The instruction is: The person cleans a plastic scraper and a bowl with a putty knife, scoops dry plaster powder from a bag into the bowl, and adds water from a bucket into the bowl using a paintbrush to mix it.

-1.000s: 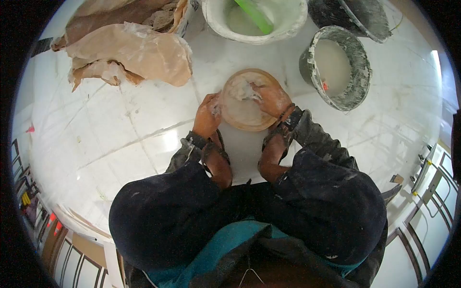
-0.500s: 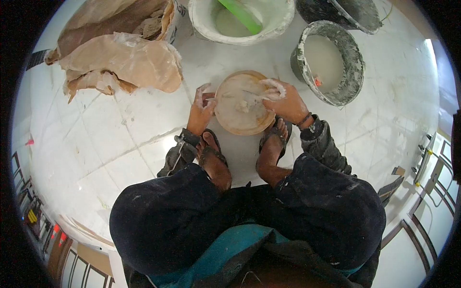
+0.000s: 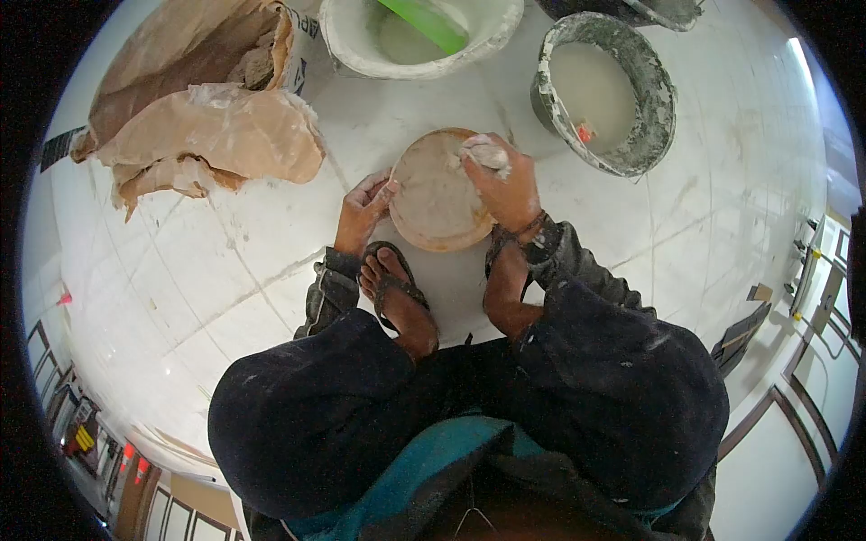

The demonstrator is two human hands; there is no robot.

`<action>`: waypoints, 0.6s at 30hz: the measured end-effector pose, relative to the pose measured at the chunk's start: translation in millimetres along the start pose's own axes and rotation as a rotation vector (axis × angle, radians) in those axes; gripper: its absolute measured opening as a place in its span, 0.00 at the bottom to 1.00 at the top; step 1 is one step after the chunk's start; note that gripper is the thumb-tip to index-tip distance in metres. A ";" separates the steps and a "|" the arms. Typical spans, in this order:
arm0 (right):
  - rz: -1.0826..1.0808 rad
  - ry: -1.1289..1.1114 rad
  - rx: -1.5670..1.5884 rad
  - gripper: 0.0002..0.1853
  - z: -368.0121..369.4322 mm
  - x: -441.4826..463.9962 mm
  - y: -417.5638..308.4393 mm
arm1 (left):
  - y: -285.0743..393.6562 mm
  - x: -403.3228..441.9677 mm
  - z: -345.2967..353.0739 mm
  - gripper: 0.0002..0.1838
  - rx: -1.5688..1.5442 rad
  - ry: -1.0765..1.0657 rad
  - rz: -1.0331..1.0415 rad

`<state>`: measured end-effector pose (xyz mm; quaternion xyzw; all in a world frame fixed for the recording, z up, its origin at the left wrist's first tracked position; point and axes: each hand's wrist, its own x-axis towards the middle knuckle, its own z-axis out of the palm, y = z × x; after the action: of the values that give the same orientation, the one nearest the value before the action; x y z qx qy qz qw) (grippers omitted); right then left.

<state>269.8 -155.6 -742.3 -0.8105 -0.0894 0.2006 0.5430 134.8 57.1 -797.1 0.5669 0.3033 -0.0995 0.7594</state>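
A round, shallow tan dish [image 3: 437, 203] smeared with pale residue lies on the floor just beyond my feet. At its left rim is my left hand [image 3: 363, 209], fingers closed on the edge. My right hand [image 3: 508, 191] is over the dish's right side, closed around a whitish lump [image 3: 490, 157]. Whether this lump is cloth or paste I cannot tell. White residue coats fingers of both hands.
Ahead stands a white-crusted basin [image 3: 361, 61] with a green tool [image 3: 428, 24] in it. A dark bucket [image 3: 661, 117] of cloudy liquid is at right, near another dark container [image 3: 677, 13]. A torn paper sack [image 3: 216, 135] of powder lies left.
My right hand has closed around the whitish lump and turned inward over the dish. The small clump in the dish's middle is gone from there. My left fingers have closed on the rim.
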 end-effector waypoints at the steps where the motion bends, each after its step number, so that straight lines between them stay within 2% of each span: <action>1: -0.125 -0.030 -0.113 0.13 4.3 -1.6 -0.6 | -1.6 -0.1 -0.1 0.31 0.003 -0.003 -0.004; 2: -0.250 -0.059 -0.227 0.16 8.6 -3.2 -0.7 | 1.5 -1.1 2.0 0.31 0.019 -0.001 -0.012; 3: -0.246 -0.057 -0.226 0.16 14.1 -4.7 3.8 | 5.1 -1.5 3.5 0.31 0.034 0.002 -0.019; 5: -0.601 -0.159 -0.388 0.26 26.1 -10.1 10.7 | 11.9 -2.9 4.5 0.31 0.069 0.000 -0.015; 6: -0.600 -0.158 -0.386 0.26 29.7 -14.4 9.1 | 13.9 -2.4 4.4 0.31 0.101 0.002 -0.006; 8: -0.536 -0.462 -0.547 0.33 32.8 -26.7 -8.6 | 9.6 0.7 -0.5 0.31 0.076 -0.018 -0.018; 9: -0.532 -0.458 -0.545 0.33 34.3 -29.0 -5.1 | 9.4 1.0 -2.3 0.31 0.049 -0.038 -0.029; 11: -0.650 -0.567 -0.581 0.27 34.9 -31.5 5.4 | 7.3 -0.3 -3.0 0.30 0.050 -0.025 -0.038; 12: -0.647 -0.566 -0.583 0.27 32.3 -30.8 7.1 | 6.1 -1.6 -2.9 0.30 0.048 -0.002 -0.046; 14: -0.725 -0.708 -0.526 0.23 25.6 -29.8 11.9 | 0.0 -3.6 -4.2 0.30 0.054 0.013 -0.060; 18: -0.769 -0.836 -0.534 0.25 19.6 -39.2 25.5 | -14.9 -3.6 -8.1 0.30 0.008 0.016 -0.050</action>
<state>224.2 -163.3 -763.2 -0.6811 -0.6263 0.2619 0.2742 121.7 58.9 -808.4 0.5630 0.3231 -0.1152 0.7519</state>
